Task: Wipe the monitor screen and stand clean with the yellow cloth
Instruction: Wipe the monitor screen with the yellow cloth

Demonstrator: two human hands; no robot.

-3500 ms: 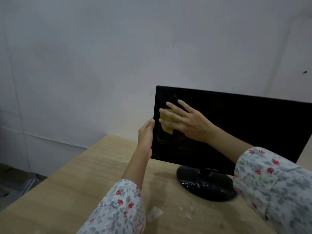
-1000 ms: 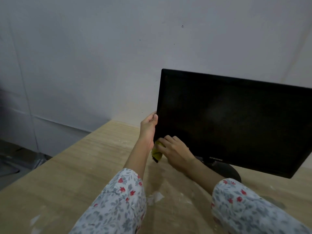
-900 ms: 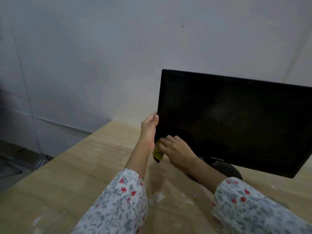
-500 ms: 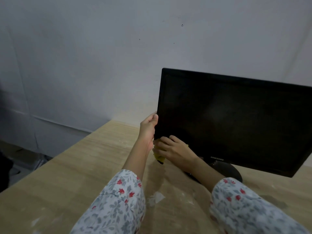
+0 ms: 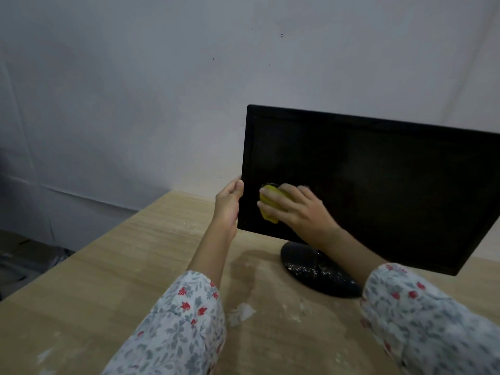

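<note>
A black monitor (image 5: pixel 378 180) stands on a round black stand (image 5: pixel 311 269) speckled with white dust, on a wooden table. My left hand (image 5: pixel 228 204) grips the monitor's left edge near its lower corner. My right hand (image 5: pixel 295 209) presses a folded yellow cloth (image 5: pixel 269 204) flat against the lower-left part of the dark screen. The cloth is mostly covered by my fingers. Both forearms wear flowered sleeves.
The wooden table (image 5: pixel 108 280) carries white flecks and a scrap of white debris (image 5: pixel 242 312) in front of the stand. A grey-white wall (image 5: pixel 135 90) rises right behind the monitor. The floor drops away at the left (image 5: pixel 24 255).
My right hand with the cloth has moved up from under the monitor's lower-left corner onto the screen. My left hand has kept its hold on the left edge.
</note>
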